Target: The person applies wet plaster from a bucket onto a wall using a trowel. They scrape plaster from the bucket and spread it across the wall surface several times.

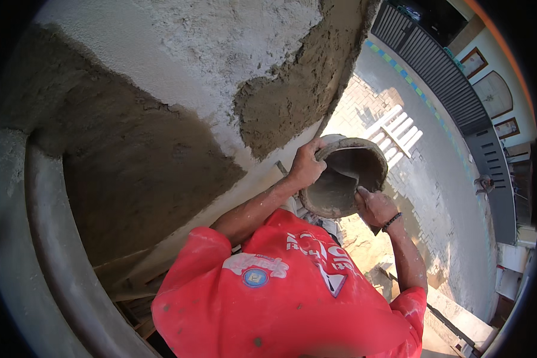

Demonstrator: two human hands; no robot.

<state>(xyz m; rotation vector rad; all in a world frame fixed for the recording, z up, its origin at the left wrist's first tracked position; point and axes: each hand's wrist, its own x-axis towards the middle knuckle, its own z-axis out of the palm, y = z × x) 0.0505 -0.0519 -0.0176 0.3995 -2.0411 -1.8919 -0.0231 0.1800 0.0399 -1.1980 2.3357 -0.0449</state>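
In front of the wall I hold up a round bucket [373, 149] crusted with mortar, its open mouth tilted toward me. My left hand [307, 164] grips the rim on its left side, thumb toward the inside. Grey wet mortar [331, 194] lies in the bucket. At the bucket's right side, my right hand [377, 207] is closed around what looks like a trowel. A dark corner of it pokes out below the hand, and the rest is mostly hidden by fingers and bucket.
Wet brown mortar [143, 161] covers parts of the pale wall [191, 65] on the left, with another patch [280, 107] near its edge. A rounded grey moulding [59, 227] curves at far left. Far below right are a paved street [441, 137], white slats [394, 134] and a gate [447, 77].
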